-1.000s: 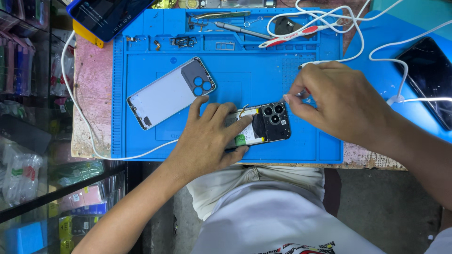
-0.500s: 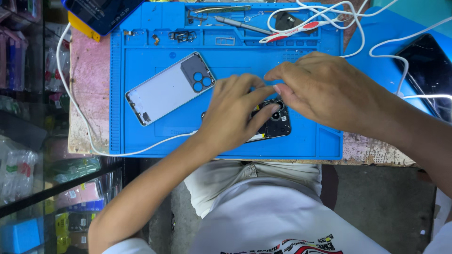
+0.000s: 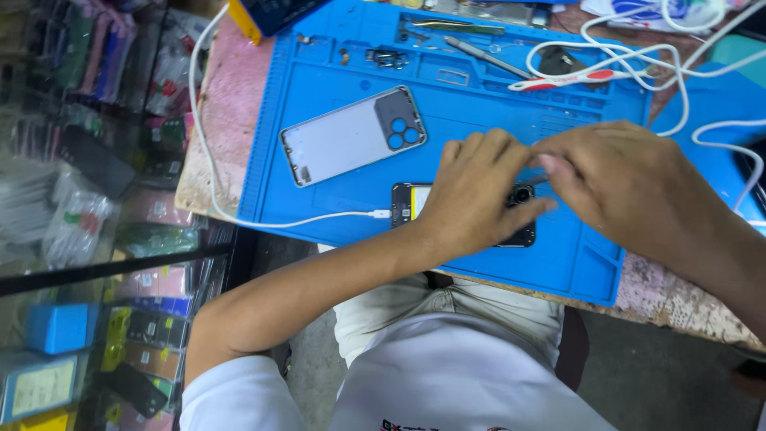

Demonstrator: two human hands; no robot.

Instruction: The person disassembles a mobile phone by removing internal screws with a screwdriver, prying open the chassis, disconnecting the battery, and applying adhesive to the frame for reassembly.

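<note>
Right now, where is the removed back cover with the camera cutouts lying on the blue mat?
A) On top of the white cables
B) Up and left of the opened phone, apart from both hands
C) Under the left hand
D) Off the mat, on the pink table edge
B: the back cover lies flat on the blue mat, up and left of the opened phone, which the left hand covers; neither hand touches the cover.

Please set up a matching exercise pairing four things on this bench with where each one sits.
1. back cover
2. opened phone
3. white cable
4. red-tipped tool

a. under the left hand
b. far edge of the mat, right side
c. mat's left half, lying free
d. plugged into the phone's left end

Pairs: 1-c, 2-a, 3-d, 4-b
</note>
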